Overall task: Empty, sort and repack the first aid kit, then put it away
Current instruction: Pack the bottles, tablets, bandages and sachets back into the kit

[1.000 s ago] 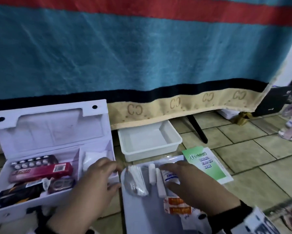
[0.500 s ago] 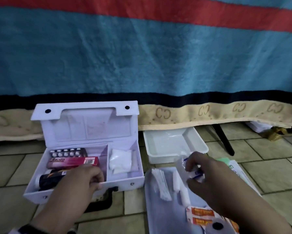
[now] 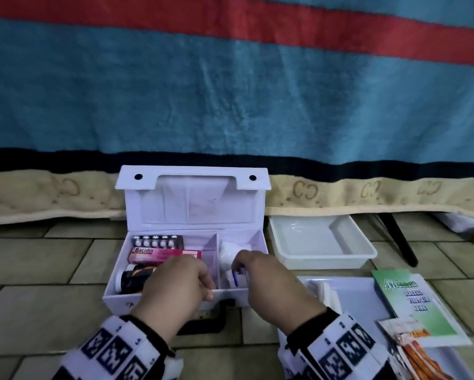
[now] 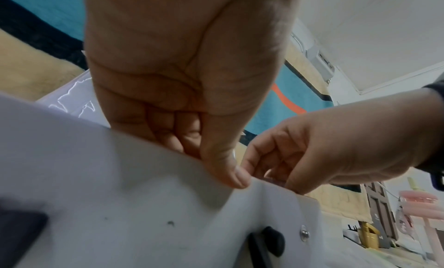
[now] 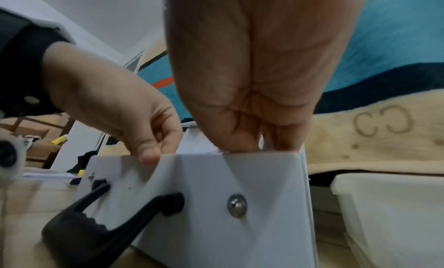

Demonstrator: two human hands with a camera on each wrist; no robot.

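Observation:
The white first aid box (image 3: 192, 204) stands open on the tiled floor with its lid upright. Its left compartment holds a blister pack (image 3: 157, 240), a pink Bacidin carton (image 3: 159, 254) and a dark bottle (image 3: 133, 278). My left hand (image 3: 205, 283) grips the front wall (image 4: 120, 196), thumb outside and fingers curled inside the rim. My right hand (image 3: 241, 266) reaches into the right compartment and pinches a small white packet with blue print (image 3: 237, 279), low beside a white gauze bag (image 3: 229, 252). In the right wrist view its fingertips are hidden behind the wall (image 5: 240, 234).
An empty white tub (image 3: 320, 242) sits right of the box. In front of it lies a flat white tray (image 3: 353, 292) with white strips, a green leaflet (image 3: 411, 303) and orange plaster packets (image 3: 419, 352). A striped blanket (image 3: 230, 105) hangs behind. A black leg (image 3: 400, 237) stands far right.
My right hand picked the white packet up from the flat tray and carried it left into the box's right compartment. My left hand stayed on the box's front wall.

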